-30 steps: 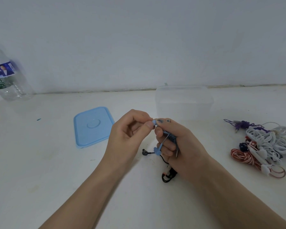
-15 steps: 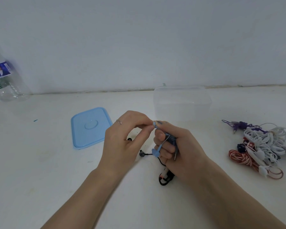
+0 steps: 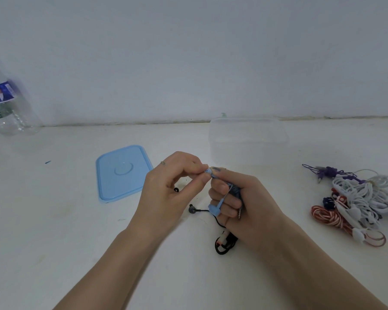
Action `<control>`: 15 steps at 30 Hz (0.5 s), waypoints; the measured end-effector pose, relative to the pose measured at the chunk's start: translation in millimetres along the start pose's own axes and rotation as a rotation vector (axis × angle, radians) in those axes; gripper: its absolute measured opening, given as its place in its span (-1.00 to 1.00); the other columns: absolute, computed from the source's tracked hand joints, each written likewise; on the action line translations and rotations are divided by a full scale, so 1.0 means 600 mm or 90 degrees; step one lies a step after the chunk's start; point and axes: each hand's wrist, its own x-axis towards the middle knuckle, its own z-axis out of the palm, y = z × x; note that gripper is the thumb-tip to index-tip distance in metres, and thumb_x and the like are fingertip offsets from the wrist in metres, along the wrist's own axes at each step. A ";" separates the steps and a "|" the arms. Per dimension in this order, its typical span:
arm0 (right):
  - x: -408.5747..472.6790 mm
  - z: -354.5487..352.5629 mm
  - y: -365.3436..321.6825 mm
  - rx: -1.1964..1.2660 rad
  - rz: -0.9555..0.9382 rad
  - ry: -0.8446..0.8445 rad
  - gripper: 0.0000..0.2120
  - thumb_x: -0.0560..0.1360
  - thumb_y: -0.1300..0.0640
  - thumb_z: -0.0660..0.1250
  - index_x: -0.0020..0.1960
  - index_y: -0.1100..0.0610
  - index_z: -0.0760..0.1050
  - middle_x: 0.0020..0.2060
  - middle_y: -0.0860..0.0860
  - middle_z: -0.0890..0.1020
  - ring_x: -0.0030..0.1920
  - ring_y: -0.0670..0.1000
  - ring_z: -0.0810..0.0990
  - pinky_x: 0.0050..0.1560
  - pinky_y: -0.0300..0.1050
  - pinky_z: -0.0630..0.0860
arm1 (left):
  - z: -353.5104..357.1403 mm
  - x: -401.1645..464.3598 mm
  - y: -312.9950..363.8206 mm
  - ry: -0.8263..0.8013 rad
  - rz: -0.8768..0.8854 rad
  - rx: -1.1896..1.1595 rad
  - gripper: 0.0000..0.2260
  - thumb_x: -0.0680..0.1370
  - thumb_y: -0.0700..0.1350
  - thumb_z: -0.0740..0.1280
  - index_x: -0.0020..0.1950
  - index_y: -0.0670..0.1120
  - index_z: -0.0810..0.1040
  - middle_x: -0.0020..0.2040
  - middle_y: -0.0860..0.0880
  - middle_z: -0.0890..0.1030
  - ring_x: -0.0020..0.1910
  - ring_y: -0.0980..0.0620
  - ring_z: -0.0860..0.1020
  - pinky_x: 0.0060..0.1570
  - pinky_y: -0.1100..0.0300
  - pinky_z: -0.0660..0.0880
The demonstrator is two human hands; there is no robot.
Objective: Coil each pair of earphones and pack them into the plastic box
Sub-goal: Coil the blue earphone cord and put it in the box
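My right hand point(image 3: 244, 202) grips a coiled bundle of blue earphones point(image 3: 215, 209); one blue earbud hangs below its fingers and the metal plug pokes out at the lower side. My left hand point(image 3: 166, 191) pinches the other blue earbud at the top of the bundle, fingertip to fingertip with the right. Black earphones point(image 3: 224, 242) lie on the table under my right hand, with one bud to the left. The clear plastic box point(image 3: 248, 142) stands open behind my hands, apparently with nothing in it.
The box's blue lid point(image 3: 121, 173) lies flat to the left. A tangle of white, red-striped and purple earphones point(image 3: 356, 198) sits at the right. A clear water bottle point(image 3: 7, 104) stands far left against the wall.
My left hand has turned slightly and kept its pinch on the blue earbud. The bundle stays in my right hand. The view has shifted a little.
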 end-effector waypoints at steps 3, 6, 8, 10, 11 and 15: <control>0.003 -0.003 0.001 0.030 -0.006 -0.019 -0.67 0.53 0.18 0.29 -0.41 0.09 0.52 -0.57 -0.08 0.36 -0.61 -0.11 0.18 -0.48 -0.23 0.02 | 0.001 -0.001 -0.001 0.000 -0.007 0.003 -0.96 0.55 -0.16 0.40 -0.09 -0.04 0.59 -0.12 -0.01 0.60 -0.08 -0.09 0.59 -0.05 0.06 0.53; 0.003 -0.003 0.002 0.046 -0.014 -0.040 -0.74 0.47 0.18 0.31 -0.39 0.10 0.52 -0.55 -0.08 0.34 -0.61 -0.11 0.18 -0.51 -0.25 0.03 | 0.001 -0.001 -0.001 0.000 0.007 0.022 -0.92 0.55 -0.15 0.40 -0.09 0.04 0.58 -0.12 0.04 0.56 -0.10 -0.11 0.57 -0.04 -0.10 0.54; 0.002 -0.002 0.002 0.055 -0.012 -0.052 -0.75 0.46 0.17 0.31 -0.39 0.10 0.55 -0.55 -0.08 0.33 -0.62 -0.11 0.18 -0.51 -0.25 0.02 | 0.001 -0.001 -0.001 -0.002 0.034 0.075 -0.93 0.56 -0.15 0.39 -0.08 0.02 0.56 -0.13 0.07 0.53 -0.11 -0.07 0.56 -0.05 -0.05 0.53; 0.002 -0.002 0.002 0.050 -0.005 -0.051 -0.73 0.49 0.17 0.30 -0.38 0.09 0.54 -0.55 -0.08 0.34 -0.61 -0.11 0.18 -0.49 -0.24 0.01 | 0.002 0.000 0.003 0.005 0.069 0.128 -0.96 0.57 -0.17 0.38 -0.09 -0.07 0.57 -0.14 0.02 0.52 -0.10 0.02 0.54 -0.07 0.17 0.48; 0.002 -0.002 0.003 0.043 -0.002 -0.045 -0.70 0.52 0.17 0.29 -0.39 0.09 0.53 -0.55 -0.09 0.35 -0.61 -0.11 0.18 -0.47 -0.23 0.00 | 0.002 0.002 0.006 0.014 0.086 0.155 -0.95 0.56 -0.19 0.38 -0.10 -0.13 0.58 -0.14 -0.01 0.52 -0.11 0.08 0.53 -0.06 0.28 0.44; 0.002 0.004 0.004 -0.009 -0.014 -0.007 -0.59 0.60 0.15 0.25 -0.42 0.05 0.55 -0.57 -0.10 0.40 -0.59 -0.13 0.18 -0.43 -0.20 0.01 | 0.004 0.001 0.013 0.026 0.116 0.230 -0.97 0.54 -0.29 0.39 -0.09 -0.24 0.60 -0.14 -0.02 0.55 -0.10 0.18 0.53 -0.02 0.41 0.40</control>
